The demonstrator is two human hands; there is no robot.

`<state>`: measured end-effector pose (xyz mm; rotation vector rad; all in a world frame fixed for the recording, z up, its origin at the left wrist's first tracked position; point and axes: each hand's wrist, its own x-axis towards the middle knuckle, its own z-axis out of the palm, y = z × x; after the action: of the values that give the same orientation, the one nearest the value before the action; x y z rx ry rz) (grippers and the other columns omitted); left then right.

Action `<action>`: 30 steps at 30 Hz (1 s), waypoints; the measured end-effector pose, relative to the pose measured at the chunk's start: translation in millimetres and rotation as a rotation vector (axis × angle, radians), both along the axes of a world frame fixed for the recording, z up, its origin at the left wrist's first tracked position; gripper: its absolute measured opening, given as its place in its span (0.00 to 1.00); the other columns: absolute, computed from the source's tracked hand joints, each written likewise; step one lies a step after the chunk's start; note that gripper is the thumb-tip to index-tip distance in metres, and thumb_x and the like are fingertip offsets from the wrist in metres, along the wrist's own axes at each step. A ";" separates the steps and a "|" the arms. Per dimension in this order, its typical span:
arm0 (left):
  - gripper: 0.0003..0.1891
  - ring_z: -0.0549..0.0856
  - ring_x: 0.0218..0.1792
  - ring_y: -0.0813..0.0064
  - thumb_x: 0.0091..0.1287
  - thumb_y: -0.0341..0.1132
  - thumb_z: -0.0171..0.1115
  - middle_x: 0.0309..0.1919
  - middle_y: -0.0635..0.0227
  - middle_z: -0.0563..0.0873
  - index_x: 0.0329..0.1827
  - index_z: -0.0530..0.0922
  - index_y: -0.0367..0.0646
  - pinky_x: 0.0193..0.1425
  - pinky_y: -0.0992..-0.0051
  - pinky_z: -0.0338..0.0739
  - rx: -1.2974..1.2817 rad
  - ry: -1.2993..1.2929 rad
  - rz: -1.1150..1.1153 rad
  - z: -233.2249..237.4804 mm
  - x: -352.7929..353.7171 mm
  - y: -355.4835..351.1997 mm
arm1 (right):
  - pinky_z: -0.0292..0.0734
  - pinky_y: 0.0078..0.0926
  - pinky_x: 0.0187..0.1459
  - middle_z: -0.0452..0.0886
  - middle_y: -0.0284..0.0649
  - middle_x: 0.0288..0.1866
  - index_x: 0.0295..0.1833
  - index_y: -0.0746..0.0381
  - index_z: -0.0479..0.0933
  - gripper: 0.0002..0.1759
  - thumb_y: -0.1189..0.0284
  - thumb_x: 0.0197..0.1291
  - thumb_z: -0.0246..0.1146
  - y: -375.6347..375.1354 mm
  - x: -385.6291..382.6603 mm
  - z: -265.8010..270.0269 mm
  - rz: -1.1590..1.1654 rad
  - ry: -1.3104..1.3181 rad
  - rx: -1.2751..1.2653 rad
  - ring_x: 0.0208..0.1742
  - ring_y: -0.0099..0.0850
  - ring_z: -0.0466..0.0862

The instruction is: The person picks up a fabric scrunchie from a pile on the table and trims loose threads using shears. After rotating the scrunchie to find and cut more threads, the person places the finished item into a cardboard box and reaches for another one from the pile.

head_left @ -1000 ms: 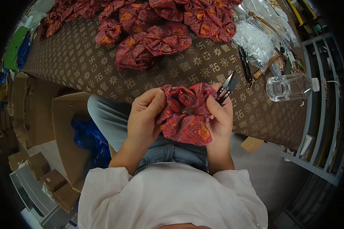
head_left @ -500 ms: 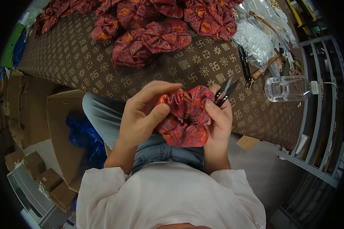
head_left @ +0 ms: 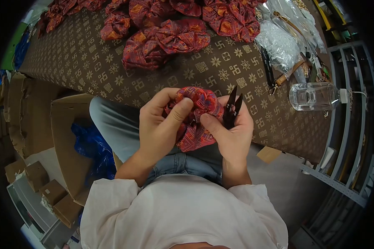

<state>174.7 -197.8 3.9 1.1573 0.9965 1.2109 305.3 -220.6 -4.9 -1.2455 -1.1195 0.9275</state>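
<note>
Above my lap I hold a red patterned scrunchie (head_left: 197,139), its gathered fabric bunched between both hands. My left hand (head_left: 160,120) is closed on its left side, thumb pressed on top. With thumb and fingers my right hand (head_left: 232,133) pinches the right side. A pair of dark thread snips (head_left: 232,108) also rests in the right hand, blades pointing up and apart. Fingers behind the fabric are hidden. Beyond my hands, a pile of similar red scrunchies (head_left: 183,37) lies on the brown patterned cloth (head_left: 124,83).
At the right, a clear plastic bottle (head_left: 313,96) lies on its side near clear plastic bags (head_left: 278,45) and a black pen-like tool (head_left: 267,66). A grey metal rack (head_left: 349,116) stands beyond. An open cardboard box (head_left: 70,166) with blue plastic (head_left: 93,143) is at my left.
The scrunchie has been turned and squeezed tighter, its centre opening now hidden. My hands have come closer together, and the snips have tilted more upright in the right hand.
</note>
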 end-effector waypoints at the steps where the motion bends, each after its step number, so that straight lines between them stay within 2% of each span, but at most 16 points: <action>1: 0.06 0.75 0.27 0.88 0.63 0.30 0.56 0.27 0.73 0.78 0.37 0.75 0.35 0.30 0.87 0.70 -0.216 -0.284 0.001 0.2 0.8 0.4 | 0.58 0.10 0.24 0.69 0.28 0.26 0.38 0.64 0.70 0.15 0.78 0.45 0.67 0.9 -0.3 1.6 0.048 0.188 -0.047 0.23 0.12 0.64; 2: 0.06 0.75 0.27 0.88 0.63 0.30 0.56 0.27 0.73 0.78 0.37 0.75 0.35 0.30 0.87 0.70 -0.215 -0.280 0.005 0.5 0.0 0.0 | 0.58 0.10 0.24 0.70 0.29 0.25 0.38 0.65 0.70 0.12 0.79 0.48 0.65 1.6 -0.9 2.3 0.096 0.377 -0.095 0.22 0.13 0.64; 3: 0.08 0.75 0.27 0.88 0.65 0.33 0.53 0.27 0.73 0.78 0.38 0.74 0.35 0.31 0.88 0.70 -0.221 -0.327 -0.011 0.6 -1.2 -0.2 | 0.58 0.10 0.24 0.70 0.29 0.25 0.38 0.65 0.70 0.12 0.79 0.48 0.65 2.6 0.6 -1.8 0.099 0.382 -0.095 0.22 0.13 0.64; 5: 0.13 0.76 0.27 0.89 0.69 0.38 0.47 0.28 0.73 0.78 0.38 0.73 0.36 0.32 0.88 0.71 -0.231 -0.430 -0.044 0.9 -2.0 0.3 | 0.59 0.11 0.22 0.72 0.31 0.27 0.41 0.66 0.70 0.08 0.79 0.54 0.58 4.9 6.5 -12.1 0.249 0.827 -0.054 0.20 0.14 0.65; 7: 0.13 0.76 0.28 0.88 0.69 0.38 0.46 0.28 0.72 0.78 0.39 0.72 0.36 0.33 0.87 0.72 -0.261 -0.490 -0.074 4.8 -1.5 4.1 | 0.57 0.11 0.20 0.71 0.30 0.25 0.43 0.66 0.69 0.09 0.78 0.56 0.56 3.7 4.9 -10.5 0.230 0.873 -0.079 0.18 0.14 0.63; 9: 0.13 0.77 0.28 0.87 0.69 0.39 0.45 0.29 0.71 0.78 0.40 0.72 0.36 0.34 0.87 0.73 -0.294 -0.548 -0.107 3.8 -1.1 6.9 | 0.56 0.10 0.18 0.68 0.29 0.24 0.45 0.66 0.67 0.09 0.75 0.59 0.54 3.5 6.7 -18.4 0.408 1.265 -0.127 0.17 0.12 0.61; 11: 0.14 0.79 0.31 0.85 0.69 0.40 0.45 0.32 0.68 0.79 0.43 0.71 0.36 0.36 0.85 0.74 -0.340 -0.720 -0.182 -2.2 -1.2 8.5 | 0.55 0.09 0.17 0.67 0.28 0.23 0.45 0.66 0.67 0.09 0.75 0.60 0.52 4.0 4.8 -23.5 0.389 1.306 -0.184 0.17 0.12 0.61; 15: 0.13 0.79 0.32 0.85 0.67 0.37 0.49 0.34 0.67 0.80 0.46 0.70 0.36 0.37 0.85 0.74 -0.353 -0.669 -0.239 3.0 0.4 5.8 | 0.53 0.08 0.15 0.67 0.28 0.22 0.46 0.66 0.67 0.09 0.73 0.62 0.50 4.0 2.3 -31.1 0.419 1.367 -0.266 0.16 0.11 0.60; 17: 0.11 0.79 0.31 0.85 0.65 0.32 0.53 0.35 0.69 0.80 0.47 0.71 0.36 0.36 0.86 0.73 -0.216 -0.397 -0.247 -1.4 -0.8 6.1 | 0.54 0.09 0.15 0.67 0.28 0.22 0.46 0.66 0.67 0.09 0.73 0.62 0.50 3.8 3.9 -29.7 0.381 1.302 -0.269 0.16 0.11 0.60; 18: 0.11 0.79 0.31 0.85 0.65 0.32 0.53 0.35 0.69 0.80 0.47 0.71 0.36 0.36 0.86 0.73 -0.218 -0.398 -0.247 -2.3 -3.6 5.6 | 0.54 0.09 0.15 0.68 0.28 0.22 0.46 0.66 0.67 0.09 0.73 0.62 0.50 3.5 4.3 -28.6 0.345 1.238 -0.272 0.16 0.11 0.60; 20: 0.10 0.78 0.32 0.86 0.63 0.28 0.55 0.34 0.70 0.80 0.47 0.72 0.37 0.36 0.86 0.73 -0.052 0.017 -0.279 -4.2 -14.6 4.8 | 0.54 0.09 0.15 0.68 0.28 0.22 0.45 0.66 0.68 0.09 0.74 0.62 0.50 2.0 1.8 -26.2 0.329 1.177 -0.252 0.15 0.11 0.59; 22: 0.07 0.78 0.34 0.86 0.64 0.30 0.55 0.33 0.71 0.80 0.41 0.74 0.37 0.37 0.85 0.72 -0.098 -0.153 -0.304 -14.3 -17.5 3.8 | 0.59 0.09 0.19 0.72 0.31 0.24 0.44 0.66 0.69 0.08 0.74 0.63 0.49 1.3 1.8 -28.4 0.364 1.165 -0.226 0.16 0.11 0.63; 24: 0.09 0.78 0.34 0.85 0.65 0.36 0.53 0.32 0.71 0.80 0.39 0.73 0.38 0.39 0.83 0.74 -0.281 -0.615 -0.176 -16.4 -7.2 1.9 | 0.65 0.12 0.24 0.74 0.33 0.28 0.44 0.66 0.69 0.08 0.73 0.63 0.49 3.0 -1.8 -21.1 0.302 1.150 -0.266 0.21 0.14 0.68; 27: 0.13 0.80 0.34 0.82 0.67 0.42 0.49 0.32 0.69 0.80 0.38 0.71 0.40 0.40 0.81 0.75 -0.541 -0.840 -0.100 -12.1 -0.8 3.9 | 0.72 0.19 0.37 0.77 0.38 0.35 0.45 0.67 0.68 0.09 0.73 0.63 0.49 4.7 -5.3 -19.3 0.254 1.179 -0.304 0.32 0.20 0.76; 28: 0.13 0.80 0.34 0.82 0.67 0.42 0.49 0.32 0.69 0.80 0.38 0.71 0.40 0.40 0.81 0.75 -0.541 -0.839 -0.098 -16.0 -1.6 4.7 | 0.74 0.24 0.44 0.78 0.40 0.39 0.45 0.67 0.68 0.10 0.72 0.63 0.49 4.7 -5.8 -20.1 0.265 1.225 -0.303 0.38 0.24 0.78; 30: 0.14 0.81 0.34 0.79 0.67 0.44 0.47 0.32 0.68 0.80 0.39 0.70 0.41 0.40 0.78 0.76 -0.503 -0.900 -0.201 -27.0 -4.1 5.6 | 0.74 0.26 0.46 0.77 0.41 0.40 0.45 0.67 0.68 0.10 0.72 0.63 0.49 3.6 -4.0 -24.4 0.330 1.261 -0.277 0.41 0.27 0.78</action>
<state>170.6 -192.3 -23.2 0.2329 0.4255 1.0604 301.2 -217.0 -29.3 -0.4333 -0.1608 1.7876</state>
